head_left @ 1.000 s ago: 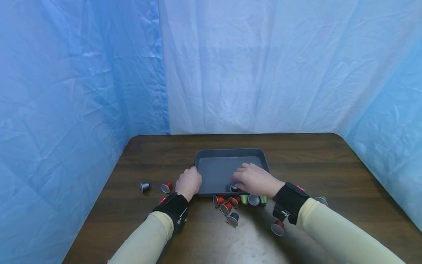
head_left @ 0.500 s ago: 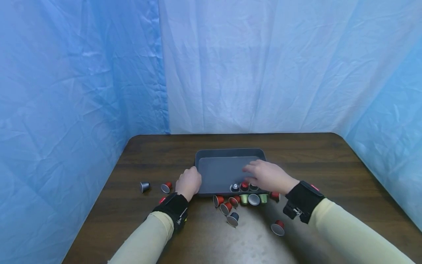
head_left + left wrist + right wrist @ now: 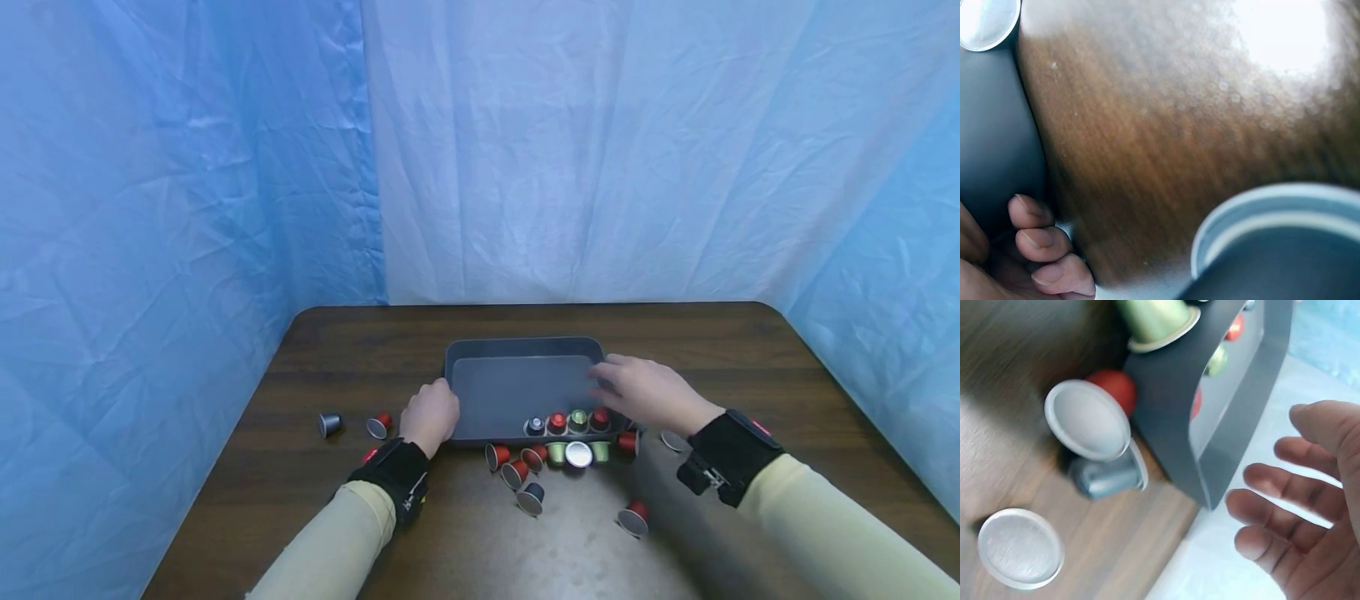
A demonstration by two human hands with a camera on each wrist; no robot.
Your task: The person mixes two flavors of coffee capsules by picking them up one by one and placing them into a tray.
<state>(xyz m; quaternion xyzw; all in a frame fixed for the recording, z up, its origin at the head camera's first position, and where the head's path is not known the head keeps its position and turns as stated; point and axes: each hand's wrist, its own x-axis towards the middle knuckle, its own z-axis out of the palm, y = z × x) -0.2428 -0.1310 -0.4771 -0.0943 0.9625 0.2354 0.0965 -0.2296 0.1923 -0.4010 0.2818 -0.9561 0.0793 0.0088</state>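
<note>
My left hand (image 3: pixel 431 414) grips the left side of a dark grey baking tray (image 3: pixel 517 346), its fingertips (image 3: pixel 1041 242) curled at the tray's edge in the left wrist view. My right hand (image 3: pixel 652 390) is over the tray's right side, holding nothing, with its fingers apart. Along the tray's near side a row of coffee capsules stands bottom up: a dark blue capsule (image 3: pixel 534 427), a red capsule (image 3: pixel 557 423), a green capsule (image 3: pixel 577 421) and another red capsule (image 3: pixel 600 418). Just right of the tray's near corner lies a red capsule (image 3: pixel 1113 387) beside a grey-blue capsule (image 3: pixel 1107 477).
In front of the tray lie several capsules, among them a silver-lidded capsule (image 3: pixel 578 454) and a dark capsule (image 3: pixel 530 498). A red capsule (image 3: pixel 633 518) is nearer the front. Left of my left hand are a dark capsule (image 3: pixel 329 425) and a red capsule (image 3: pixel 379 425). Blue curtains (image 3: pixel 570 167) surround the table.
My right hand has moved right across the tray, away from the left end of the capsule row, uncovering the row. The left hand and the tray have stayed put.
</note>
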